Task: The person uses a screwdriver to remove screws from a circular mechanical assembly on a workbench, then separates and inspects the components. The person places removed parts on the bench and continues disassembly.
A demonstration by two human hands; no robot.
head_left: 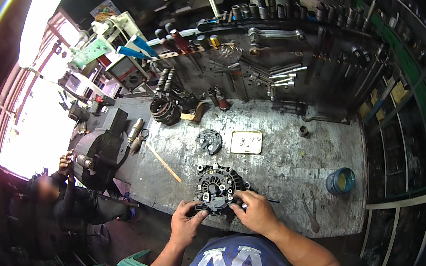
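Note:
An alternator (203, 178) lies near the table's front edge with its slotted end face up. On its near side sits a dark plastic voltage regulator (217, 204). My left hand (186, 223) pinches the regulator's left end between thumb and fingers. At the right side of the alternator, my right hand (258, 213) has its thumb and fingers closed; what lies between them is too small to make out. Just beyond the alternator rests a round dark plastic cover (209, 142). A shallow yellow-rimmed tray (246, 152) beside it holds several small parts.
Pliers (312, 211) and a blue tin (340, 180) stand or lie at right. A wooden strip (164, 163), a bench vise (100, 144) and a stator coil (165, 111) are on the left. Wrenches (275, 34) and sockets hang behind. A co-worker (69, 190) sits at far left.

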